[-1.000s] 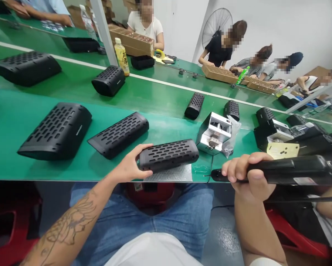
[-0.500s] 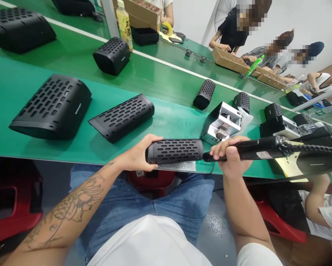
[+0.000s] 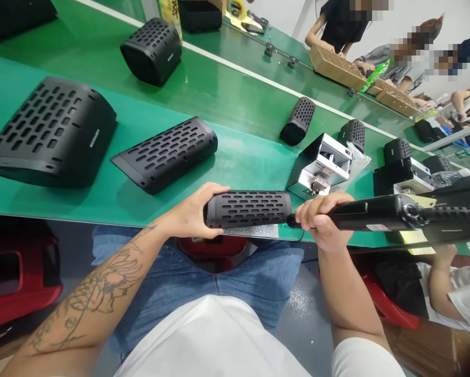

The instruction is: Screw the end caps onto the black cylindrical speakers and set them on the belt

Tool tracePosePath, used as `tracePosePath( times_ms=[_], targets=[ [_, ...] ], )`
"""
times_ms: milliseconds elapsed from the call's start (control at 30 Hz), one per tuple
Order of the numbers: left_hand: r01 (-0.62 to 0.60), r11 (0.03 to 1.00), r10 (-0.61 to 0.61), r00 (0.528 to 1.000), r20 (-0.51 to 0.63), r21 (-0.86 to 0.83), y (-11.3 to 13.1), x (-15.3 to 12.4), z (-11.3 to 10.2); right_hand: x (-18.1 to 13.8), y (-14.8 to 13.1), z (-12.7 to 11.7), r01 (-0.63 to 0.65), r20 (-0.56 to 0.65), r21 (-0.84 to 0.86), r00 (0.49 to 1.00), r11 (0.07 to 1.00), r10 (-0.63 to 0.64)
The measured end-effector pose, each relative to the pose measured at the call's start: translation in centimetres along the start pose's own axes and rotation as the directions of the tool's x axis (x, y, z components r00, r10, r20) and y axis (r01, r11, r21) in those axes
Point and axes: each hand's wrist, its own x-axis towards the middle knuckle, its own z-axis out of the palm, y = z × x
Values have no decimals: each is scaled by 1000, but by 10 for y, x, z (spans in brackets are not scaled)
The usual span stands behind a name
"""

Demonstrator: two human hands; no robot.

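Note:
My left hand (image 3: 190, 214) grips the left end of a black perforated speaker shell (image 3: 250, 208), held lying sideways at the near edge of the green table (image 3: 101, 201). My right hand (image 3: 321, 220) is wrapped round a black electric screwdriver (image 3: 376, 213), which lies level with its tip against the shell's right end. A metal plate (image 3: 254, 231) lies under the shell on the table edge.
Two larger black speaker shells (image 3: 50, 131) (image 3: 168, 153) lie to the left. A silver screw feeder (image 3: 321, 167) stands behind my right hand. More small shells (image 3: 298, 120) sit on the belt. Several people work at cardboard boxes (image 3: 337, 65) across it. A co-worker's arm (image 3: 447, 293) is at right.
The screwdriver has moved left until its tip meets the shell's right end. The shell has turned so its slotted side faces me. My view has tipped downward.

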Motion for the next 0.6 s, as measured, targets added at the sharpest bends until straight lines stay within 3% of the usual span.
tracePosePath(
  times_ms=[167, 367, 467, 533, 600],
  targets=[
    [29, 999, -28, 1000, -12, 21, 1, -3, 1, -5, 3, 2, 9, 43, 46, 999, 999, -11],
    [-24, 1000, 24, 999, -43, 0, -8, -10, 9, -9, -14, -7, -15, -34, -5, 999, 1000, 15],
    [-94, 996, 94, 992, -83, 1, -14, -12, 15, 16, -18, -37, 56, -226, -87, 971, 995, -74],
    [-119, 993, 119, 987, -105, 6, -16, -13, 18, 41, -7, -63, 108, -393, -215, 900, 971, -187],
    [-111, 994, 111, 987, -118, 8, -18, -13, 20, 64, 14, -86, 97, -446, -354, 857, 930, -259]
  ],
)
